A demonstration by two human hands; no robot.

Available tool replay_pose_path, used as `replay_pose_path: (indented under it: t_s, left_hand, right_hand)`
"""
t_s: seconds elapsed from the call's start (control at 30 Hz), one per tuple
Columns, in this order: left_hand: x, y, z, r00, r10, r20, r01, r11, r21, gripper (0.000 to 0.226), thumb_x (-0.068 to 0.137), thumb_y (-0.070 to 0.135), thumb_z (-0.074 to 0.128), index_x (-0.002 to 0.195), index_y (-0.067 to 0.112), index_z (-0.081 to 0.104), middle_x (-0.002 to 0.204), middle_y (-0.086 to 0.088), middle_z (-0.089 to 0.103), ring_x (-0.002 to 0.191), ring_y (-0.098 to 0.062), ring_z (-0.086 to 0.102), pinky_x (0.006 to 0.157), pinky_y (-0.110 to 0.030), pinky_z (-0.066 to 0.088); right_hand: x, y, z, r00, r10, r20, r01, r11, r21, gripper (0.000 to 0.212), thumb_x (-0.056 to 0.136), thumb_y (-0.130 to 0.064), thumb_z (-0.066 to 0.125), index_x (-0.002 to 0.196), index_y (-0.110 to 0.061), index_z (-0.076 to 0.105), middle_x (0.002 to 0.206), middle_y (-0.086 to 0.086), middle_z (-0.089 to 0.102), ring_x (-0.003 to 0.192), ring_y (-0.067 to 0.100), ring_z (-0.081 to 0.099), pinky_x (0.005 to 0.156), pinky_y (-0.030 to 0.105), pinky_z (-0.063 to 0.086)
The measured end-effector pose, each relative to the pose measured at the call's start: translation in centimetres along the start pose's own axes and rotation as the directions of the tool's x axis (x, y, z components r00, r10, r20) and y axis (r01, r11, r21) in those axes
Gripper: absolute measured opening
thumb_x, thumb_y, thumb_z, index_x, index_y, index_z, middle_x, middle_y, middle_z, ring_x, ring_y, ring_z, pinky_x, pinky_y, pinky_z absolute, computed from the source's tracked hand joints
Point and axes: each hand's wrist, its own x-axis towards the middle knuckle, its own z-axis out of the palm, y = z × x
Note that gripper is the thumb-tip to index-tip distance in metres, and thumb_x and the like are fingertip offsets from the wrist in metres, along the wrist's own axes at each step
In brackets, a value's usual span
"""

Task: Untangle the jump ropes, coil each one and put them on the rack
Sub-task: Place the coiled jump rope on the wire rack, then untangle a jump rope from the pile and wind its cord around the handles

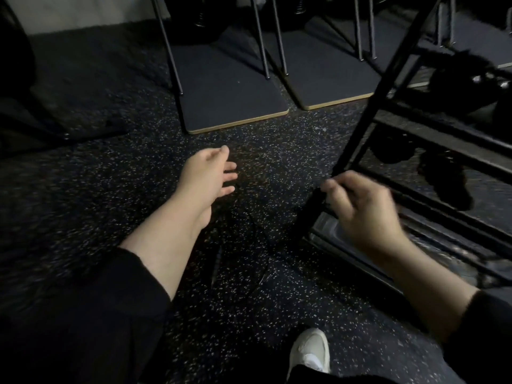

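Note:
A thin black jump rope (256,245) lies in a loose loop on the speckled rubber floor, with a dark handle (217,263) near its middle. My left hand (206,178) hovers above the floor just beyond the rope, palm turned inward, fingers spread and holding nothing. My right hand (365,209) is blurred, fingers curled, in front of the lower corner of the black metal rack (388,87). Whether it grips anything is unclear. Dark bundles (468,79) rest on the rack's shelves.
Two dark platforms with pale wooden edges (238,124) stand on the floor ahead, with thin metal legs (173,59) rising from them. A dark mat or bag (55,126) lies at left. My white shoe (311,351) is at the bottom.

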Motion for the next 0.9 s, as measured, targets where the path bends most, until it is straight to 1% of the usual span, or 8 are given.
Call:
replay_pose_path:
  t_s: [0.2, 0.33, 0.47, 0.57, 0.67, 0.73, 0.8, 0.9]
  left_hand:
    - [2.4, -5.1, -7.2, 0.988, -0.087, -0.126, 0.081, 0.995, -0.052, 0.028, 0.107, 0.037, 0.050, 0.127, 0.021, 0.062, 0.111, -0.002, 0.073, 0.100, -0.018, 0.073, 0.079, -0.037, 0.060]
    - [4.3, -10.0, -12.3, 0.968, -0.131, -0.215, 0.128, 0.991, -0.025, 0.027, 0.108, 0.035, 0.048, 0.126, 0.020, 0.063, 0.112, -0.001, 0.072, 0.100, -0.017, 0.072, 0.082, -0.037, 0.060]
    - [6.7, -15.1, -16.2, 0.942, -0.184, -0.282, 0.199, 0.980, 0.025, 0.018, 0.108, 0.031, 0.048, 0.115, 0.024, 0.063, 0.111, 0.000, 0.072, 0.100, -0.016, 0.071, 0.090, -0.041, 0.061]
    - [9.1, -18.0, -17.5, 0.941, -0.187, -0.283, 0.225, 0.968, 0.108, 0.014, 0.107, 0.030, 0.048, 0.106, 0.029, 0.062, 0.110, 0.002, 0.071, 0.097, -0.014, 0.070, 0.089, -0.041, 0.061]
    - [12.1, -20.7, -17.9, 0.951, -0.177, -0.252, 0.237, 0.943, 0.235, 0.018, 0.107, 0.031, 0.049, 0.108, 0.027, 0.066, 0.104, 0.005, 0.070, 0.095, -0.018, 0.070, 0.089, -0.044, 0.060]
    - [14.5, -22.5, -17.6, 0.961, -0.165, -0.220, 0.237, 0.902, 0.362, 0.021, 0.106, 0.031, 0.048, 0.113, 0.025, 0.067, 0.101, 0.006, 0.070, 0.091, -0.019, 0.069, 0.084, -0.043, 0.060]
    - [17.0, -24.3, -17.2, 0.973, -0.144, -0.181, 0.218, 0.828, 0.517, 0.023, 0.107, 0.030, 0.047, 0.116, 0.024, 0.066, 0.100, 0.008, 0.068, 0.082, -0.014, 0.065, 0.074, -0.036, 0.055]
    - [20.5, -27.2, -16.3, 0.983, -0.145, -0.109, 0.180, 0.693, 0.698, 0.022, 0.107, 0.029, 0.045, 0.115, 0.026, 0.065, 0.106, 0.009, 0.066, 0.085, -0.011, 0.060, 0.076, -0.031, 0.051]
  right_hand:
    - [0.8, 0.4, 13.2, 0.910, 0.193, 0.368, -0.204, 0.979, -0.008, 0.027, 0.105, -0.036, 0.055, 0.079, -0.029, 0.058, 0.070, -0.003, 0.067, 0.062, 0.019, 0.064, 0.056, 0.038, 0.051]
    - [1.6, 3.8, 21.3, 0.741, 0.361, 0.567, -0.368, 0.924, -0.107, 0.021, 0.103, -0.036, 0.055, 0.086, -0.028, 0.065, 0.084, 0.001, 0.074, 0.071, 0.024, 0.068, 0.063, 0.041, 0.054]
    - [1.0, 7.2, 28.4, 0.531, 0.426, 0.733, -0.362, 0.896, -0.258, 0.012, 0.104, -0.032, 0.058, 0.105, -0.021, 0.063, 0.092, 0.010, 0.072, 0.082, 0.028, 0.067, 0.073, 0.045, 0.052]
    - [0.7, 9.5, 33.7, 0.488, 0.463, 0.740, -0.303, 0.885, -0.354, 0.035, 0.104, -0.032, 0.059, 0.135, -0.017, 0.057, 0.103, 0.014, 0.073, 0.094, 0.032, 0.071, 0.084, 0.048, 0.058]
    - [0.5, 10.6, 38.0, 0.371, 0.479, 0.795, -0.258, 0.876, -0.407, 0.043, 0.109, -0.028, 0.049, 0.151, -0.024, 0.040, 0.077, -0.004, 0.054, 0.063, 0.008, 0.051, 0.052, 0.018, 0.041]
    - [-0.3, 11.3, 40.7, 0.365, 0.441, 0.820, -0.174, 0.898, -0.405, 0.041, 0.110, -0.024, 0.045, 0.149, -0.025, 0.034, 0.078, -0.014, 0.042, 0.059, -0.001, 0.034, 0.050, 0.014, 0.029]
    - [-1.3, 13.2, 43.3, 0.371, 0.420, 0.828, -0.101, 0.905, -0.413, 0.055, 0.107, -0.025, 0.045, 0.159, -0.019, 0.028, 0.087, -0.018, 0.034, 0.066, -0.004, 0.024, 0.062, 0.013, 0.024]
    - [-2.0, 16.0, 45.9, 0.316, 0.436, 0.842, -0.058, 0.895, -0.442, 0.060, 0.105, -0.028, 0.044, 0.162, -0.023, 0.025, 0.080, -0.020, 0.020, 0.065, -0.001, 0.022, 0.063, 0.014, 0.022]
